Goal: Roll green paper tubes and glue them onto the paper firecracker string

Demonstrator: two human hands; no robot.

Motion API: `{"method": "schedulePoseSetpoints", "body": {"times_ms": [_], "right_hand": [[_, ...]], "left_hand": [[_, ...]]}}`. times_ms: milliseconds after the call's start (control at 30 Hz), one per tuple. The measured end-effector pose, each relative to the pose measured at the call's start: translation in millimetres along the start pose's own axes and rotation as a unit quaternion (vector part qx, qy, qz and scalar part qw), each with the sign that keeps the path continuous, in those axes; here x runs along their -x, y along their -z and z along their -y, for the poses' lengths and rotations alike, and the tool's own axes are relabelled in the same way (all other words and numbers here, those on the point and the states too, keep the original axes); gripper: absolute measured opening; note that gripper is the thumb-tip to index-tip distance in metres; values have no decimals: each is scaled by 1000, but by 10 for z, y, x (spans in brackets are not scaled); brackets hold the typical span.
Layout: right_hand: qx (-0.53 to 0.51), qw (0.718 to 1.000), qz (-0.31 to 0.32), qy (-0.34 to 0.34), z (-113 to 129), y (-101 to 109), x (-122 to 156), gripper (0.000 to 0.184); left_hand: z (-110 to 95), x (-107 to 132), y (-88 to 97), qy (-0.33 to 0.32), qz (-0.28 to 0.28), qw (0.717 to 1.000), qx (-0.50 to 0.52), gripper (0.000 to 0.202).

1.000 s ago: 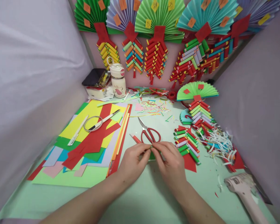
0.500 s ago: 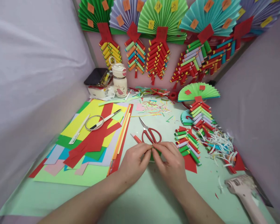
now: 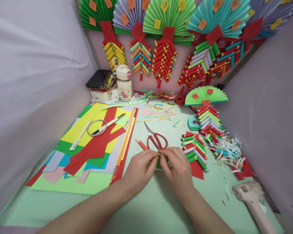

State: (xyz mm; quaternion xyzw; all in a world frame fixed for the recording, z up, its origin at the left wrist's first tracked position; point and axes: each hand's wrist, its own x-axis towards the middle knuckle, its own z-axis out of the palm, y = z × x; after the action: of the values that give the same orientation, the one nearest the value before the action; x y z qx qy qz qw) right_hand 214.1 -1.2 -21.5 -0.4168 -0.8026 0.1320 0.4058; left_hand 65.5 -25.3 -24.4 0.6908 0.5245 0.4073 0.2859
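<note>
My left hand [image 3: 139, 167] and my right hand [image 3: 177, 166] meet fingertip to fingertip at the middle of the table. Between them they pinch a small green paper piece [image 3: 159, 156], mostly hidden by the fingers. Just beyond the fingertips lie red-handled scissors [image 3: 157, 140], blades slightly apart and pointing away. Beside the scissors, on the left, is a red pen-like stick [image 3: 142, 144], partly behind my left hand. To the right of my right hand rests a firecracker string of rolled paper tubes [image 3: 194, 150] with a red paper piece [image 3: 197, 170] under its near end.
Coloured paper sheets [image 3: 70, 184] lie at left with a craft knife [image 3: 112, 121], white pen [image 3: 81, 134] and tape ring [image 3: 97, 127]. A white bottle [image 3: 124, 85] stands behind. At right are paper shreds [image 3: 228, 148] and a glue gun [image 3: 252, 198]. Pleated fans [image 3: 169, 19] hang on the back wall.
The view has shifted slightly, so things appear a little further left. Both hands keep pinching the green paper, with only a slight shift of the fingers.
</note>
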Motion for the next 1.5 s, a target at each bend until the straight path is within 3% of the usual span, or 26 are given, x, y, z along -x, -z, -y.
{"method": "schedulePoseSetpoints", "body": {"times_ms": [733, 1167, 1333, 1500], "right_hand": [[4, 1000, -8, 10, 3, -12, -2, 13], [-24, 999, -6, -32, -6, 0, -8, 14], [-40, 997, -45, -55, 39, 7, -13, 10], [-73, 993, -14, -90, 100, 18, -12, 12]], "left_hand": [[18, 6, -14, -1, -5, 1000, -6, 20], [21, 3, -13, 19, -9, 1000, -2, 21], [14, -1, 3, 34, -30, 999, 3, 21], [5, 12, 13, -23, -52, 998, 3, 25]]}}
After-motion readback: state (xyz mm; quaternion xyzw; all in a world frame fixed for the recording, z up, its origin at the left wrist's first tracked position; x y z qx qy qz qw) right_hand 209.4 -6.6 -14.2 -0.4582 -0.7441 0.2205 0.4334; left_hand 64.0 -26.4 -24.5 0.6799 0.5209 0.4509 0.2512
